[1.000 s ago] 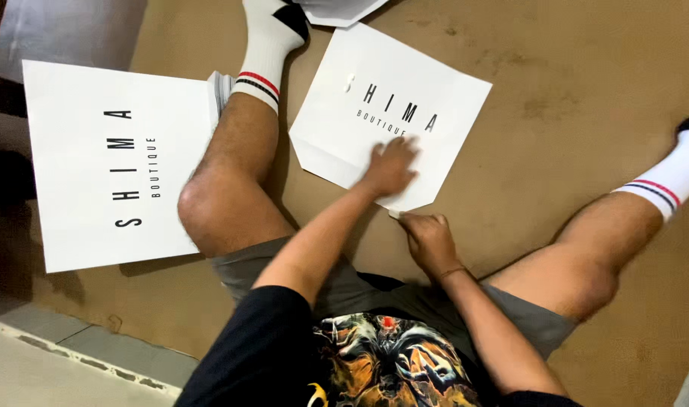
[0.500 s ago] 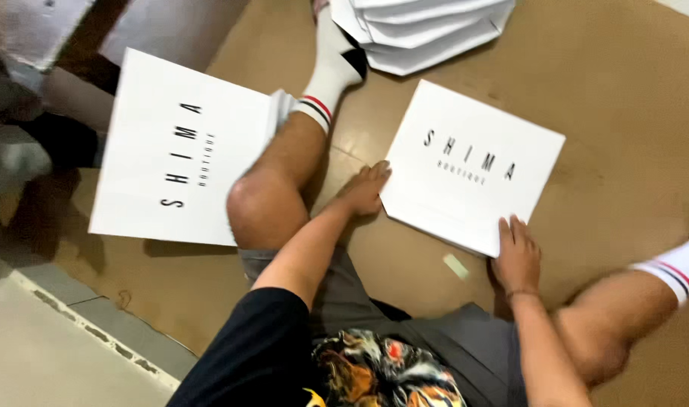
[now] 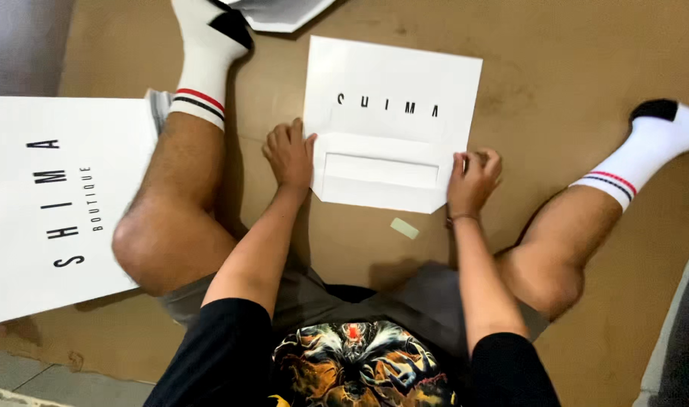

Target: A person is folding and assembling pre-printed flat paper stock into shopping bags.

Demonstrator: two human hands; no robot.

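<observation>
White paper bag (image 3: 393, 98) lies flat on the brown cardboard sheet (image 3: 555, 68) that covers the floor, between our two spread legs. Its long axis runs across our view, left to right, and its folded bottom end points toward us while the printed face runs away from us toward the top of the picture. The near end is turned up into a flap (image 3: 378, 175) with angled corners and a raised rectangular panel in the middle.

Our left hand (image 3: 290, 153) rests palm down at the flap's left edge, fingers (image 3: 295, 132) held together and laid flat, their tips touching the paper just beside the fold. Our right hand (image 3: 474, 175) sits at the flap's right edge, fingers (image 3: 480, 160) curled inward and pressed on the corner; we cannot tell whether they pinch the paper or only press it.

Just near the flap, toward us, a small pale strip (image 3: 405, 227) lies loose on the cardboard. A second flat white bag (image 3: 54, 203) lies outside our left leg, its long axis running away from us. Beyond our left foot in its white sock (image 3: 203, 64), the corner of a stack of more white bags (image 3: 284, 13) shows at the top edge.
</observation>
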